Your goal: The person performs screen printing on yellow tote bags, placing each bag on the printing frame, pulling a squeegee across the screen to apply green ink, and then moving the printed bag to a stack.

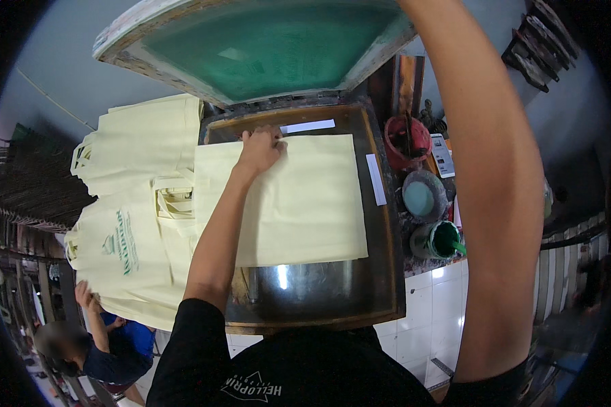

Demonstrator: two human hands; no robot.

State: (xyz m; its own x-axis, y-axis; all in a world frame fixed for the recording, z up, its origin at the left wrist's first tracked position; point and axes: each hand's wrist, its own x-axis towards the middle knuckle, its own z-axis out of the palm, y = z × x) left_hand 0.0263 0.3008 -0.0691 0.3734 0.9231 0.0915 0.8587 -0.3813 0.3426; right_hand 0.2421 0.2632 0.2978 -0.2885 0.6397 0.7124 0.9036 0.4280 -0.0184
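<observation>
A plain cream tote bag (305, 203) lies flat on the dark, glossy printing board (326, 292). My left hand (260, 149) is at the bag's far edge, fingers bent down and closed on the fabric there; their tips are partly hidden. My right forearm (492, 149) reaches far up past the top of the picture, so the right hand is out of sight. Beside that arm, a screen-printing frame (115, 44) with green mesh (265, 51) is raised above the board's far side. White strips (309, 126) are stuck on the board along the bag's far and right edges.
Stacked cream bags (142, 142) and a bag with a green print (122, 244) lie left. Another person (108, 346) touches the printed bag's near edge. At right stand a red bucket (407, 146), a bowl (421, 197), a green paint pot (434, 241) and a phone (442, 154).
</observation>
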